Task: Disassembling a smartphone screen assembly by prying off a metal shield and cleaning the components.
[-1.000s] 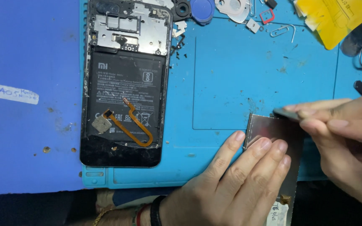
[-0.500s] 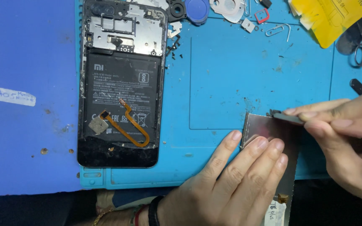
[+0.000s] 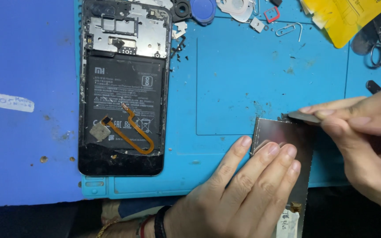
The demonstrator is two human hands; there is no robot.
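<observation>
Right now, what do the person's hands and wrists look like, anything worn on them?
Both hands are bare, no gloves and no rings in view. The left hand has short, unpainted nails; its wrist carries a black band, a thin red thread and a thin gold-coloured chain. The right hand shows longer nails; its wrist is out of frame. No sleeves show.

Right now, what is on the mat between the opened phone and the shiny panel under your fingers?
In the head view, only bare blue mat lies between the opened phone and the shiny panel, apart from small dark specks and smudges.
</observation>
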